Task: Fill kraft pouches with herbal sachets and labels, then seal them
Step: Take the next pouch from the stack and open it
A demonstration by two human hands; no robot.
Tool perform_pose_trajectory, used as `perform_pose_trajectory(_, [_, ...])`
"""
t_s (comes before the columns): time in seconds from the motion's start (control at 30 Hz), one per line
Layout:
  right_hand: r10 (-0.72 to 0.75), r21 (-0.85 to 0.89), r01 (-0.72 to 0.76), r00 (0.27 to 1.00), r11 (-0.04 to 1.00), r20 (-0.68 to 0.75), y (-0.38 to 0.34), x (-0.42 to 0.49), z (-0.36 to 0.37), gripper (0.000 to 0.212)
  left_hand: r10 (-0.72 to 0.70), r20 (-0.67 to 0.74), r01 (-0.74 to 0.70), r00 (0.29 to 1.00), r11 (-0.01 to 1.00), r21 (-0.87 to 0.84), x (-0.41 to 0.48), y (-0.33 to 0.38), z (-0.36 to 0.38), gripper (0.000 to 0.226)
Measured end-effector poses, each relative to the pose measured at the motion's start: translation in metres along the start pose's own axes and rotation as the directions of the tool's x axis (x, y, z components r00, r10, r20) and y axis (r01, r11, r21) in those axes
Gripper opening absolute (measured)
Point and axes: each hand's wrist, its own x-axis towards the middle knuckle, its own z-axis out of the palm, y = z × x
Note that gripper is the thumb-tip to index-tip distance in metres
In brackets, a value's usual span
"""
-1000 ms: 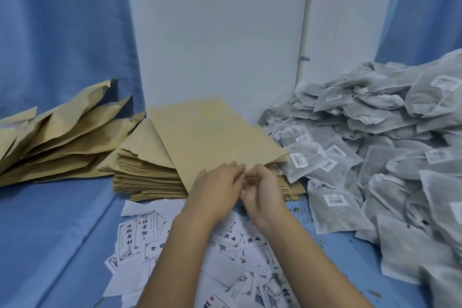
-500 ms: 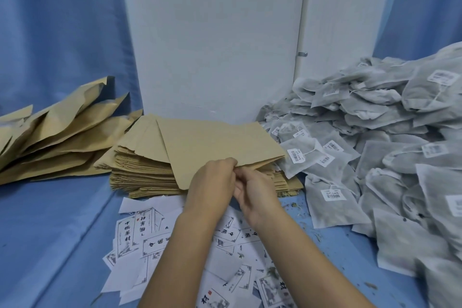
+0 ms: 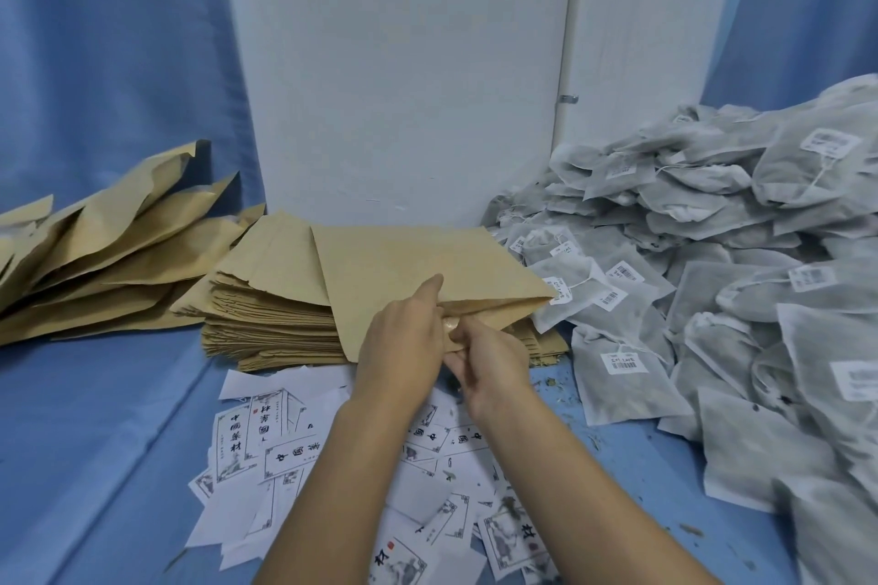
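Kraft pouch [image 3: 412, 262] atop pouch stack [image 3: 271, 327]: likely light, flimsy, creasable; mouth lips, best hold, pinched by left hand [image 3: 403, 347] and right hand [image 3: 493, 360]

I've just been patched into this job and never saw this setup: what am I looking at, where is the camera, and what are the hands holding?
There is no machine here: a person works with bare hands, and the one picture comes from a camera worn on the head, looking forward and down. The left hand and the right hand both pinch the near edge of the top kraft pouch, apparently parting its mouth. It lies on a stack of flat pouches. Left of that lie puffed-up kraft pouches; whether they are sealed I cannot tell. On the right is a heap of grey herbal sachets with barcode tags. Printed paper labels lie scattered nearest the person, all on a blue cloth.
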Motion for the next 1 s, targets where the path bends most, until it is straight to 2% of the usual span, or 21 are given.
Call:
perform_pose_trajectory(0.13, [0.023,0.061,-0.028,0.996,0.998,0.083,0.000,0.002,0.001,0.011,0.074,-0.024,-0.071,0.997,0.992,0.109,0.000,-0.002,-0.002,0.060])
perform_pose_trajectory(0.23, [0.045,0.069,-0.049,0.997,0.996,0.063,-0.002,0.006,-0.002,0.009,0.152,-0.069,-0.138,0.986,0.975,0.176,-0.001,-0.007,-0.006,0.065])
perform_pose_trajectory(0.3, [0.028,0.068,-0.028,1.000,0.997,0.003,-0.010,0.010,-0.007,0.008,0.160,-0.137,-0.127,0.978,0.967,0.221,-0.001,-0.017,-0.012,0.067])
perform_pose_trajectory(0.4, [0.007,0.143,0.007,0.995,0.990,-0.096,-0.021,0.016,-0.017,0.014,-0.011,-0.239,0.064,0.971,0.975,0.213,-0.001,-0.032,-0.025,0.065])
perform_pose_trajectory(0.47, [0.007,0.163,0.013,0.992,0.986,-0.122,-0.023,0.016,-0.019,0.014,-0.125,-0.226,0.165,0.966,0.973,0.164,-0.003,-0.032,-0.025,0.062])
perform_pose_trajectory(0.53, [0.006,0.135,0.006,0.996,0.991,-0.092,-0.021,0.010,-0.015,0.009,-0.172,-0.197,0.207,0.965,0.963,0.174,-0.004,-0.024,-0.020,0.056])
perform_pose_trajectory(0.6, [-0.064,0.044,0.066,0.998,0.997,-0.025,-0.019,0.006,-0.010,0.007,-0.198,-0.201,0.236,0.959,0.954,0.186,-0.004,-0.016,-0.015,0.048])
perform_pose_trajectory(0.67, [-0.208,-0.194,0.221,0.974,0.956,0.087,-0.016,0.001,-0.005,0.007,-0.195,-0.205,0.224,0.959,0.966,0.126,-0.003,-0.009,-0.009,0.042])
perform_pose_trajectory(0.7, [-0.272,-0.318,0.309,0.950,0.896,0.156,-0.015,-0.002,-0.002,0.005,-0.184,-0.204,0.197,0.962,0.979,0.046,-0.003,-0.005,-0.007,0.038])
perform_pose_trajectory(0.77, [-0.345,-0.462,0.447,0.892,0.766,0.291,-0.014,-0.009,0.006,0.008,-0.225,-0.195,0.176,0.955,0.955,-0.237,-0.002,0.006,-0.006,0.028])
perform_pose_trajectory(0.8, [-0.366,-0.486,0.508,0.857,0.711,0.362,-0.015,-0.013,0.010,0.017,-0.296,-0.145,0.216,0.944,0.888,-0.406,-0.001,0.013,-0.007,0.025])
perform_pose_trajectory(0.83, [-0.385,-0.493,0.579,0.809,0.649,0.444,-0.015,-0.015,0.012,0.032,-0.372,-0.063,0.274,0.926,0.778,-0.565,0.001,0.018,-0.009,0.028])
perform_pose_trajectory(0.87, [-0.402,-0.499,0.650,0.754,0.574,0.520,-0.016,-0.015,0.013,0.050,-0.446,0.049,0.347,0.893,0.616,-0.707,0.005,0.021,-0.011,0.035])
perform_pose_trajectory(0.9, [-0.421,-0.521,0.707,0.705,0.478,0.570,-0.016,-0.014,0.012,0.063,-0.487,0.188,0.414,0.853,0.413,-0.811,0.006,0.023,-0.013,0.038])
perform_pose_trajectory(0.93, [-0.449,-0.555,0.746,0.665,0.368,0.597,-0.015,-0.014,0.011,0.071,-0.490,0.292,0.436,0.822,0.211,-0.875,0.007,0.024,-0.015,0.035])
perform_pose_trajectory(0.97, [-0.478,-0.595,0.761,0.636,0.257,0.606,-0.014,-0.012,0.009,0.075,-0.499,0.326,0.419,0.803,0.082,-0.904,0.007,0.022,-0.016,0.030])
perform_pose_trajectory(1.0, [-0.501,-0.627,0.760,0.615,0.170,0.609,-0.013,-0.010,0.007,0.077,-0.534,0.304,0.382,0.789,0.040,-0.923,0.008,0.020,-0.018,0.027])
